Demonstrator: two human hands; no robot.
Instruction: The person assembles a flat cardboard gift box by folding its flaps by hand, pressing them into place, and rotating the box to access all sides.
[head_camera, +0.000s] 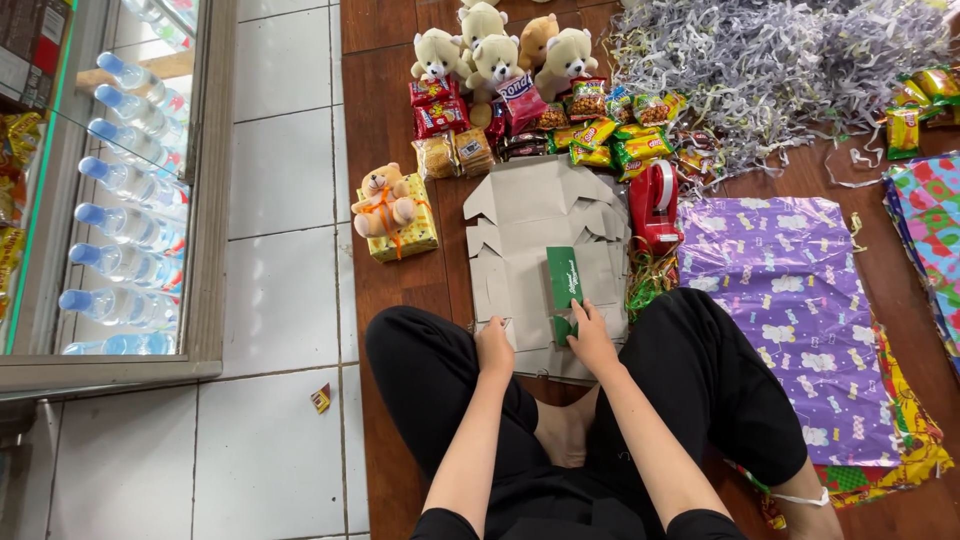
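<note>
Wooden floor (400, 290): both hands, left hand (494, 348) and right hand (592, 340), press flattened cardboard box (535, 250).

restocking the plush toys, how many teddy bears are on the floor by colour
cream teddy bears: 4
tan teddy bear in the back group: 1
tan teddy bear tied on the yellow wrapped box: 1
total: 6

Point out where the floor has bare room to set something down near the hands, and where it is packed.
Free: the white tiles between the bottle cabinet and the wooden floor edge. Crowded: snack packets and teddy bears beyond the flat cardboard; wrapping paper covers the right. Both the left hand and right hand rest on the cardboard.
</note>
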